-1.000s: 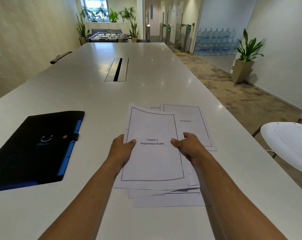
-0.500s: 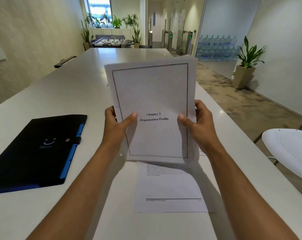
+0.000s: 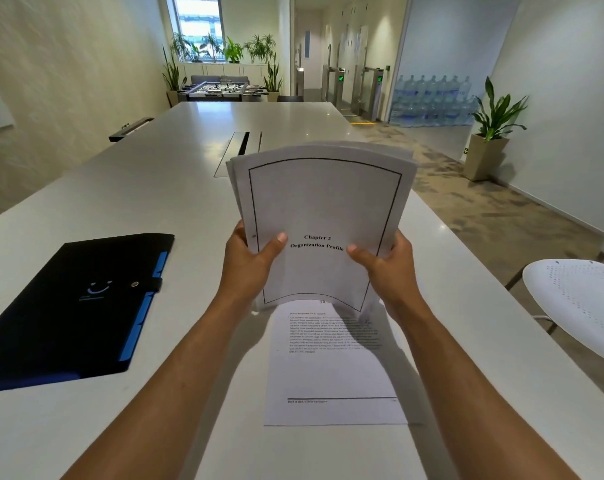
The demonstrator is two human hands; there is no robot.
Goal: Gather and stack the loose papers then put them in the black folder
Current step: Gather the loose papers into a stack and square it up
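Both hands, left (image 3: 248, 268) and right (image 3: 390, 271), grip clamped on the upright stack of white printed papers (image 3: 323, 216) above the white table (image 3: 189, 188); one sheet (image 3: 331, 372) lies flat below, closed black folder (image 3: 75, 306) left.

The left hand (image 3: 248, 268) and right hand (image 3: 390, 271) grip an upright, bowed sheaf of white printed papers (image 3: 323, 209) by its side edges, thumbs across the front page; one white printed sheet (image 3: 331, 375) lies flat on the long white counter (image 3: 189, 188) beneath. A closed black folder with blue edging (image 3: 75, 306) lies to the left, well apart from the sheet.
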